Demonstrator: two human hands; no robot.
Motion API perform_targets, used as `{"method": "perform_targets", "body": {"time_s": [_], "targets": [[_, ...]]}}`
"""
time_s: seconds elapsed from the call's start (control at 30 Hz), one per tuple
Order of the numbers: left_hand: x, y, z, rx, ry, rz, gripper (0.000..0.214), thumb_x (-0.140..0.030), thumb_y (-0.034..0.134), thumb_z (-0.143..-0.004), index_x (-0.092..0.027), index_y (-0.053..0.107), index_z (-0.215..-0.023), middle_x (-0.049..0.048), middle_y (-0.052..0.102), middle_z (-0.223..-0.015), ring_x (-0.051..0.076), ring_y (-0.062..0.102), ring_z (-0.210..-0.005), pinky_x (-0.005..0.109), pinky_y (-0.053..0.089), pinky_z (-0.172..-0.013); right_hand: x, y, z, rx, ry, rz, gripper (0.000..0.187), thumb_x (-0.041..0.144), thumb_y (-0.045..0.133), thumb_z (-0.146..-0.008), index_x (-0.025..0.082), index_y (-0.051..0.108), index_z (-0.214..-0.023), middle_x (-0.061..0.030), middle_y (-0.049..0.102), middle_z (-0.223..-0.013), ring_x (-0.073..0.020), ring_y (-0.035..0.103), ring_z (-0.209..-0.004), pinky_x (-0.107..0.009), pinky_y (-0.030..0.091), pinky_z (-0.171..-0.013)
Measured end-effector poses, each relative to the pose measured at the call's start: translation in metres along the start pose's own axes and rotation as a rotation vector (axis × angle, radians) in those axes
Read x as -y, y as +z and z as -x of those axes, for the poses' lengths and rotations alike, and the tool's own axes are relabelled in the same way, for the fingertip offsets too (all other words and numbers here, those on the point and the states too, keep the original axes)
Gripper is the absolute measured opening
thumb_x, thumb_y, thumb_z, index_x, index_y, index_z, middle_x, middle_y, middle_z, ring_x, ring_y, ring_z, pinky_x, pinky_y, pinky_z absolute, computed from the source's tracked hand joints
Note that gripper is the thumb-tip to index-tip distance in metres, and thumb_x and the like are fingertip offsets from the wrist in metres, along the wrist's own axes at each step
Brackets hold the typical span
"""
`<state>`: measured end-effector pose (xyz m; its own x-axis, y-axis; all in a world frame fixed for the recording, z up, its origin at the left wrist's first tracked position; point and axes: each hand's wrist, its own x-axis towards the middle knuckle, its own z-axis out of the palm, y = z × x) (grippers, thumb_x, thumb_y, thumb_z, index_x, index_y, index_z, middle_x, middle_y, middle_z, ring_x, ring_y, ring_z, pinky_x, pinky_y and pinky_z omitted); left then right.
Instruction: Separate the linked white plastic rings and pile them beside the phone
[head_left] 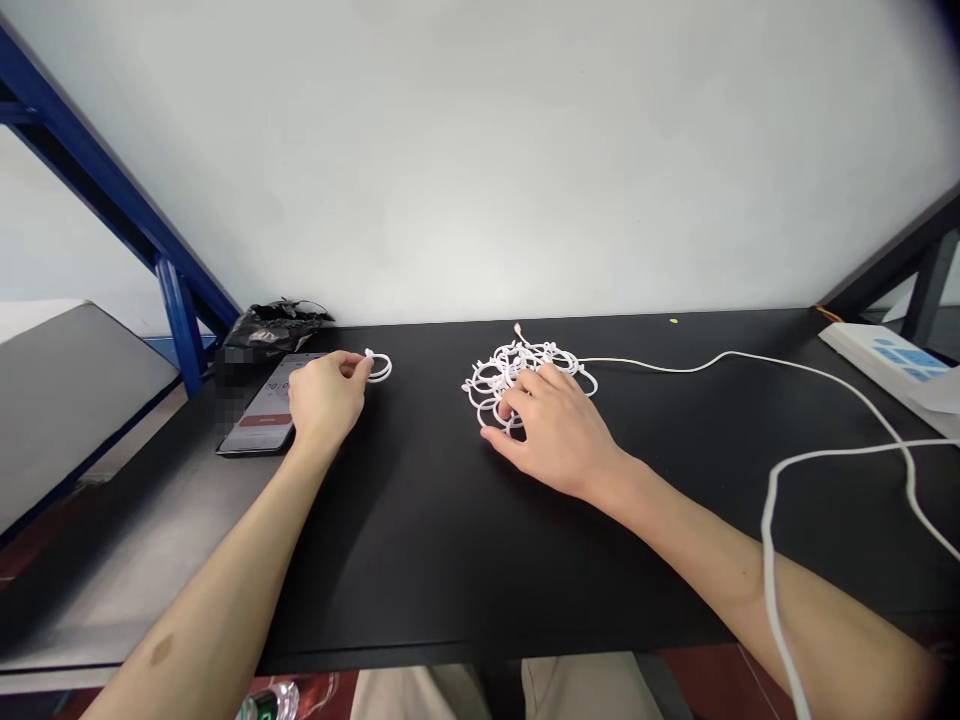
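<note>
White wall point(480, 170) fills the upper half of the frame, and below it your black tabletop point(420, 540) spans the width. Blue metal framing point(112, 165) slants down the upper left. From the pile at centre, a white cable point(727, 353) trails to the right edge; another stretch of white cord crosses your right forearm at lower right. Your right hand point(559, 435), right of centre, has its fingers loosely bent over the pile, thumb apart from them. Your left hand point(326, 395), left of centre, has thumb and forefinger drawn together; you cannot tell whether they grip. At the right edge sits a white box point(885, 355) with blue patches. Under your right fingers lies the pile of white rings point(517, 360). Left of your left hand is a phone point(262, 405), with a black plastic bag point(270, 325) behind it. One single white ring point(388, 364) touches your left fingertips. Near the wall, right of centre, is a yellow speck point(673, 321).
</note>
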<state>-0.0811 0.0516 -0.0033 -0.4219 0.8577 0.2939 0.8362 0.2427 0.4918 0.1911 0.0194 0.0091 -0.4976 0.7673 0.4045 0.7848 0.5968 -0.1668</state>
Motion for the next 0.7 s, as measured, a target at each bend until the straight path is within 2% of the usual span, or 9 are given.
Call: {"method": "perform_targets", "body": {"time_s": [0.13,0.23,0.3,0.37,0.43,0.5,0.6,0.7], "targets": [[-0.001,-0.001,0.000,0.034,0.020,-0.052,0.040,-0.052,0.052,-0.085,-0.021,0.074,-0.095,0.0137,0.075,-0.091,0.035,0.066,-0.089,0.042,0.045,-0.075,0.001,0.007,0.001,0.029,0.010,0.047,0.017,0.034,0.064,-0.085,0.019,0.065,-0.078,-0.0070,0.061,-0.083,-0.0242,0.052,-0.085,-0.041,0.047,-0.079],[-0.008,-0.004,0.006,0.002,0.047,-0.075,0.043,-0.052,0.048,-0.087,-0.021,0.072,-0.105,0.0126,0.075,-0.091,0.034,0.066,-0.088,0.040,0.045,-0.074,0.001,0.008,0.001,0.045,0.007,0.025,0.015,0.029,0.061,-0.088,0.019,0.065,-0.077,-0.0066,0.061,-0.084,-0.0232,0.052,-0.086,-0.040,0.048,-0.080],[-0.016,-0.006,0.015,-0.022,0.134,-0.023,0.039,-0.047,0.048,-0.088,-0.022,0.071,-0.107,0.0094,0.074,-0.088,0.029,0.066,-0.085,0.036,0.046,-0.074,0.003,0.007,0.001,0.042,0.018,-0.007,0.016,0.025,0.059,-0.089,0.019,0.065,-0.075,-0.0058,0.061,-0.084,-0.0223,0.052,-0.086,-0.039,0.048,-0.080],[-0.028,-0.008,0.028,-0.002,0.277,0.082,0.034,-0.043,0.047,-0.090,-0.022,0.072,-0.101,0.0058,0.074,-0.085,0.022,0.066,-0.078,0.031,0.045,-0.075,0.005,0.005,0.000,0.016,0.013,-0.037,0.016,0.024,0.059,-0.089,0.019,0.065,-0.075,-0.0054,0.061,-0.084,-0.0216,0.052,-0.086,-0.038,0.047,-0.079],[-0.043,-0.008,0.045,0.087,0.372,0.202,0.032,-0.042,0.047,-0.091,-0.023,0.072,-0.093,0.0025,0.073,-0.082,0.017,0.062,-0.069,0.026,0.045,-0.069,0.007,0.004,0.001,-0.024,-0.024,-0.060,0.014,0.022,0.059,-0.089,0.018,0.065,-0.077,-0.0055,0.061,-0.085,-0.0210,0.052,-0.086,-0.036,0.047,-0.079],[-0.056,-0.006,0.061,0.234,0.408,0.300,0.032,-0.043,0.047,-0.091,-0.022,0.071,-0.084,-0.0001,0.071,-0.073,0.014,0.058,-0.061,0.024,0.043,-0.062,0.010,0.003,0.001,-0.065,-0.084,-0.066,0.013,0.021,0.058,-0.090,0.018,0.065,-0.080,-0.0058,0.062,-0.088,-0.0201,0.052,-0.086,-0.034,0.047,-0.079],[-0.067,-0.004,0.074,0.381,0.351,0.435,0.030,-0.045,0.049,-0.091,-0.022,0.069,-0.086,-0.0021,0.068,-0.069,0.013,0.058,-0.058,0.024,0.043,-0.058,0.013,0.005,0.002,-0.108,-0.174,-0.034,0.014,0.020,0.056,-0.092,0.018,0.066,-0.083,-0.0060,0.061,-0.087,-0.0192,0.050,-0.082,-0.034,0.047,-0.078],[-0.066,0.000,0.075,0.439,0.268,0.532,0.025,-0.045,0.056,-0.087,-0.023,0.064,-0.096,-0.0028,0.069,-0.071,0.012,0.058,-0.056,0.024,0.045,-0.056,0.016,0.007,0.003,-0.130,-0.232,0.019,0.018,0.018,0.053,-0.094,0.018,0.066,-0.081,-0.0060,0.061,-0.084,-0.0193,0.049,-0.081,-0.034,0.046,-0.077]]}}
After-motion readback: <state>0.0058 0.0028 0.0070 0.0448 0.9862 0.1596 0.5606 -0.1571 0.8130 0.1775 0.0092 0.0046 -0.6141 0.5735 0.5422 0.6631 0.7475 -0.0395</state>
